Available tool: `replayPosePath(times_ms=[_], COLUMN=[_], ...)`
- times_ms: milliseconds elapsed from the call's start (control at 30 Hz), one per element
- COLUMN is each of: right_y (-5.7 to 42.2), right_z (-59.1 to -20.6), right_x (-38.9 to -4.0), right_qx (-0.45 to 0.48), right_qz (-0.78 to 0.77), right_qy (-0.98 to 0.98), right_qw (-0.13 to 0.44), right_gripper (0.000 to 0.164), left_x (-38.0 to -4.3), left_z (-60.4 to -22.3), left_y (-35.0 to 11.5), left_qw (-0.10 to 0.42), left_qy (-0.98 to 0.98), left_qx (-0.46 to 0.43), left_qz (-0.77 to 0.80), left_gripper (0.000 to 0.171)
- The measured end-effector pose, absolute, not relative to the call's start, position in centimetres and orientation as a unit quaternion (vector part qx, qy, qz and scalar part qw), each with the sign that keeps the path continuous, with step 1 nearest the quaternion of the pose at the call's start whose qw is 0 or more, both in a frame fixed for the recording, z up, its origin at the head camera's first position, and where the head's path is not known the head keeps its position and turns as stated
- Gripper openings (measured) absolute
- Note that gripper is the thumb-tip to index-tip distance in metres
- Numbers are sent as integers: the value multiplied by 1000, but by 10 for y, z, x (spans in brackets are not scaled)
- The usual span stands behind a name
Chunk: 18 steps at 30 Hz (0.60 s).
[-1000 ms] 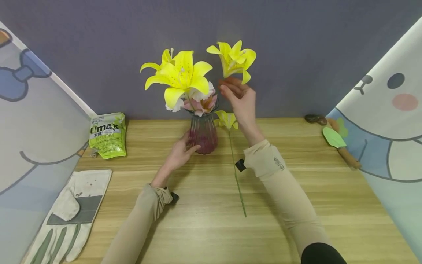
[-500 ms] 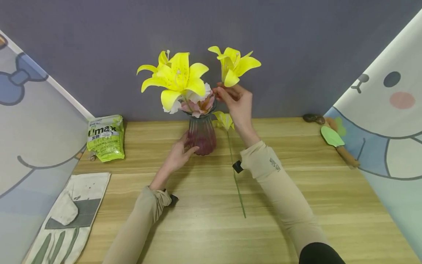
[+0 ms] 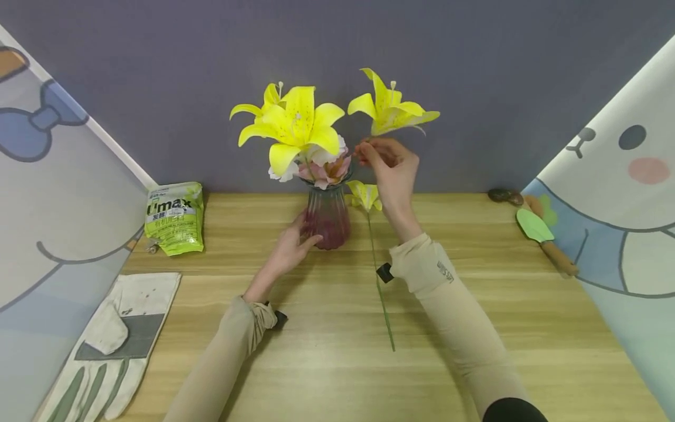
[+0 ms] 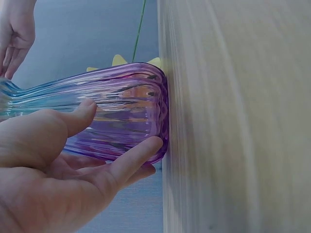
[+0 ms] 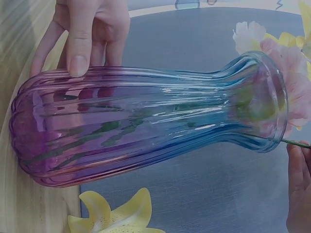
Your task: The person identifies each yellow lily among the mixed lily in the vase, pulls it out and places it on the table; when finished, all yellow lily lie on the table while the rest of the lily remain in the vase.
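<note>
In the head view my left hand (image 3: 287, 249) holds the lower side of a ribbed glass vase (image 3: 328, 220), purple at the base and bluish toward the mouth. Its thumb and fingers curve around the glass in the left wrist view. Pink and white flowers (image 3: 324, 170) and yellow lilies (image 3: 297, 129) fill the vase. My right hand (image 3: 394, 170) pinches another yellow lily (image 3: 390, 111) just below its bloom, right of the vase mouth. In the right wrist view that lily's green stem (image 5: 294, 143) runs to the glass rim. One more lily (image 3: 365, 196) lies behind my right forearm.
A green Umax bag (image 3: 174, 218) stands at the back left, with a white and grey glove (image 3: 118, 334) nearer the front. At the right lie a small green trowel (image 3: 535, 225) and dark stones (image 3: 505, 196). A grey wall (image 3: 474, 88) rises behind the table.
The lily in my right hand has turned, and its bloom has shifted right and faces more upward. My left hand stays on the vase. The head view has shifted slightly.
</note>
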State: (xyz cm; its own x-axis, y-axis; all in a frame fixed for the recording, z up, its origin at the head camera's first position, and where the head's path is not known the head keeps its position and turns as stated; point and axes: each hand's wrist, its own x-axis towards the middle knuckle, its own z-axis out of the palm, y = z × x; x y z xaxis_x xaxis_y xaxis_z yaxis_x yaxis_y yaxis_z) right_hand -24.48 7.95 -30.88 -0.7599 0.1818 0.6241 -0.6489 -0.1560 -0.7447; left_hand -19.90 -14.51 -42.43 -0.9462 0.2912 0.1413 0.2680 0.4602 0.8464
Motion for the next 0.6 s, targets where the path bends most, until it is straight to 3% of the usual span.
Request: replayPosePath(times_ms=[267,600], right_y=[80,86], right_z=[-305,-297], right_x=[-242,-240], right_qx=[205,223], right_qz=[740,730], right_qy=[-564,-549], right_qw=[305,341], right_gripper=[3,6], left_x=[-198,-197], left_z=[-425,-423], left_y=[-144,-144], left_qw=[13,15], left_qy=[852,852], left_qx=[164,165], left_qz=[497,496], left_gripper=[73,73])
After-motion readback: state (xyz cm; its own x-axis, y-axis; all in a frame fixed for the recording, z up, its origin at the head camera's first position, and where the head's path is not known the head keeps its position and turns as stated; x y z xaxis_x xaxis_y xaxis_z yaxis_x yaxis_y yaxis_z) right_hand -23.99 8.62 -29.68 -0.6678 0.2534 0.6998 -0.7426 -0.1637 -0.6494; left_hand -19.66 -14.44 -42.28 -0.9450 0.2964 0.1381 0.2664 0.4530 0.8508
